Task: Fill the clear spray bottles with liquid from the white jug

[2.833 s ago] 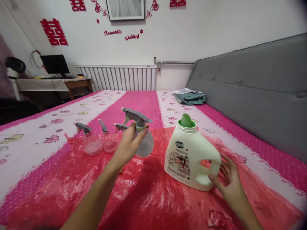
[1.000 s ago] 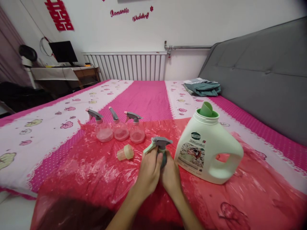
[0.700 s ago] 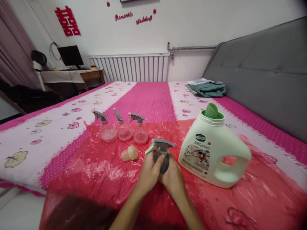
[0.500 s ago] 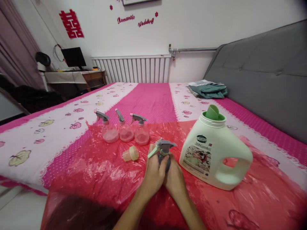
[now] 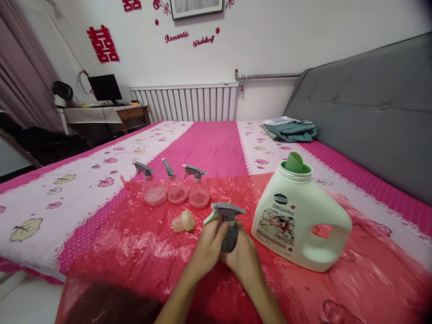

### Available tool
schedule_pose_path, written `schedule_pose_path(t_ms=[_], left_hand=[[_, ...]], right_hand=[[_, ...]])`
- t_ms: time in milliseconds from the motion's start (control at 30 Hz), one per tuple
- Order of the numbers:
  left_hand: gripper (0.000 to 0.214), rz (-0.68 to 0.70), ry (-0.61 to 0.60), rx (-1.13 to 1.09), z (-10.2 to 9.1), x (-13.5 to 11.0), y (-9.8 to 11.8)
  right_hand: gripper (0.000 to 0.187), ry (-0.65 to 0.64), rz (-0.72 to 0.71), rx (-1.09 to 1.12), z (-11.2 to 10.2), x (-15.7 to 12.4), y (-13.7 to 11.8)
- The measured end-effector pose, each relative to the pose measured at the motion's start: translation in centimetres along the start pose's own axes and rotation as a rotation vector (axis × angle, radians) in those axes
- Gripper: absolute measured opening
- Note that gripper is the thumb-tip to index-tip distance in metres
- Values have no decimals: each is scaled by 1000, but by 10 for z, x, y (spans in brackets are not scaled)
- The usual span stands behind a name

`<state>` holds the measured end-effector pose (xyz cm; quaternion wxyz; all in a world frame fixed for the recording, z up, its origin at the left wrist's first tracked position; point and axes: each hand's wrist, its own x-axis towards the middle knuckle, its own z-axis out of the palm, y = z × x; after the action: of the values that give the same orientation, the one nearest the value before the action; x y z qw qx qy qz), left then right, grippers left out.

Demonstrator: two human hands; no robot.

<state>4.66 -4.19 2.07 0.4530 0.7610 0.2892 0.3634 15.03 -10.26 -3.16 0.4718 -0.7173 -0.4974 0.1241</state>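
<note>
Both my hands are closed around a small dark green spray bottle (image 5: 229,238) with a grey trigger head and a pale green nozzle end. My left hand (image 5: 208,245) grips it from the left, thumb against the bottle near its neck. On the other side my right hand (image 5: 242,254) wraps its body, the fingers partly hidden. To the right stands a large pale green detergent jug (image 5: 297,220), uncapped, with a green pouring spout (image 5: 294,163) in its mouth. Left of my hands a cream-coloured cap (image 5: 184,221) with a translucent cup part lies on its side.
Three clear spray bottles (image 5: 177,193) with grey trigger heads stand in a row behind the cap. Red plastic sheeting (image 5: 135,252) covers the near part of the bed (image 5: 216,144). Folded clothes (image 5: 290,130) lie by the grey headboard (image 5: 367,99).
The spray bottle has tilted in my hands, showing more of its dark green body. My hands have shifted slightly left and down; the camera view has tipped up a little.
</note>
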Motion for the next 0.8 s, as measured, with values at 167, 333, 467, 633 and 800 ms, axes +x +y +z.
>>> schedule_pose_path(t_ms=[167,333,467,633,800], left_hand=[[27,-33,73,59,7,10,0],[25,-53,130,182,19,16,7],[21,-45,90,232,16,11,15],[29,-18,-94,129,-1,-3,17],[18,72,117,84,-2,3,12]], right_hand=[[50,20,-27,-28,5,-2,3],[34,22,-74,-45,4,-2,1],[32,21,-72,-48,3,0,1],[37,25,-42,-40,3,-3,1],[55,34,-11,-58,6,-7,-2]])
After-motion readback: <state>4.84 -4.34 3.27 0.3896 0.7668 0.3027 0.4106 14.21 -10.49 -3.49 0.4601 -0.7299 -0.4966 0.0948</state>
